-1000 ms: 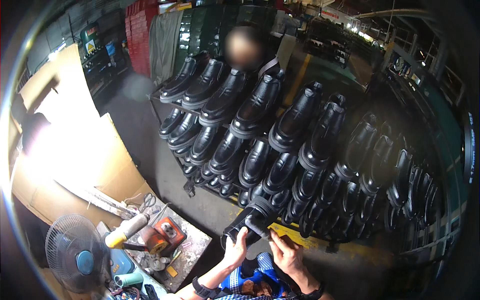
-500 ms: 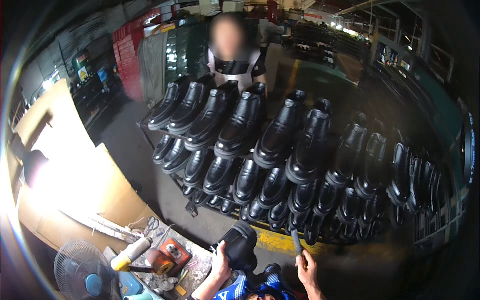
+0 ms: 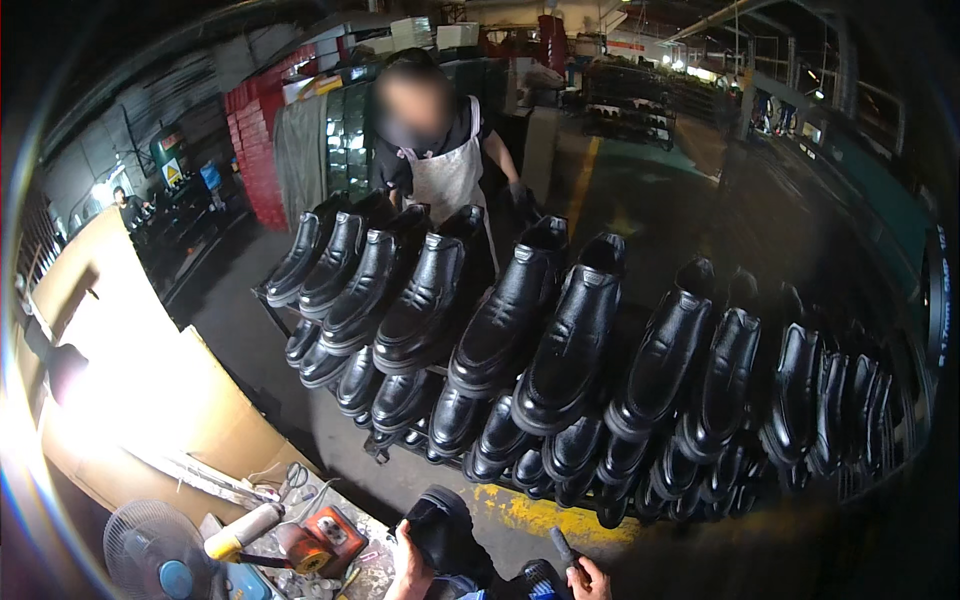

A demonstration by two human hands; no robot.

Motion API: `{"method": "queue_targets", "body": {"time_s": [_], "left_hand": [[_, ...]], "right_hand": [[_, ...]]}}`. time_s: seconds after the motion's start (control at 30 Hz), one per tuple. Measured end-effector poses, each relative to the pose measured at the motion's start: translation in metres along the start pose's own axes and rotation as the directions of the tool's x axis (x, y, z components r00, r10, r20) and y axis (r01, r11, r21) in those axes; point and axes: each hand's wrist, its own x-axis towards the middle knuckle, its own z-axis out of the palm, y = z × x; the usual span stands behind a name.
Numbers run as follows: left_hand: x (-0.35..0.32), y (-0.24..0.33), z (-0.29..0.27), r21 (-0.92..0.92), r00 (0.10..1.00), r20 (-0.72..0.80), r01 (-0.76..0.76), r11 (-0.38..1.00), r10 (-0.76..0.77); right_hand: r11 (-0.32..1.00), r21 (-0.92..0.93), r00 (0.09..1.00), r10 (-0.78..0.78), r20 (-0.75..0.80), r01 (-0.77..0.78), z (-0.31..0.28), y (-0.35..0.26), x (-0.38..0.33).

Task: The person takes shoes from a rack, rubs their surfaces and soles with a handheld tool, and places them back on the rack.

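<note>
The black shoe (image 3: 442, 528) sits at the lower edge of the view, grasped in the left hand (image 3: 408, 568), whose grip wraps its lower left side; the shoe rises up and slightly right from that grip, its long axis leaning away from the person toward the rack. The right hand (image 3: 590, 580) is clenched on a short dark tool (image 3: 562, 547) whose tip points up and left, toward the shoe; tool and shoe are near but apart, and the left hand is plainly the nearer to the shoe. Just beyond both grips stands a tilted rack (image 3: 380, 448) of black shoes (image 3: 570, 335) in rows, with an aproned co-worker (image 3: 445, 165) behind it. Left of the left grip lie a cluttered surface (image 3: 370, 570), a fan (image 3: 150, 555) and an orange tool (image 3: 325, 540)
</note>
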Motion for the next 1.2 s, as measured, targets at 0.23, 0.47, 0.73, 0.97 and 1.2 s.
{"method": "queue_targets", "body": {"time_s": [0.23, 0.47, 0.73, 0.97, 1.2], "left_hand": [[0.016, -0.034, -0.001, -0.11, 0.995, -0.004, -0.102, 0.989, 0.102], [0.011, -0.025, 0.016, -0.054, 0.987, -0.157, -0.05, 0.997, 0.041], [0.088, -0.02, -0.002, -0.076, 0.99, -0.057, -0.129, 0.989, 0.125], [0.144, 0.008, 0.004, -0.038, 0.963, 0.139, -0.227, 0.973, 0.23], [0.177, 0.028, 0.012, -0.014, 0.894, 0.334, -0.312, 0.95, 0.299]], "right_hand": [[0.992, -0.038, 0.977, 0.122, 0.176, -0.117, -0.022, -0.006, 0.042], [0.998, -0.061, 0.947, 0.051, 0.317, -0.033, -0.001, 0.017, 0.071], [0.976, -0.093, 0.919, 0.218, 0.328, -0.198, 0.035, -0.002, 0.095], [0.978, -0.088, 0.904, 0.208, 0.375, -0.188, 0.074, -0.037, 0.126], [0.658, -0.595, 0.878, -0.24, 0.415, 0.461, 0.108, 0.031, 0.125]]}}
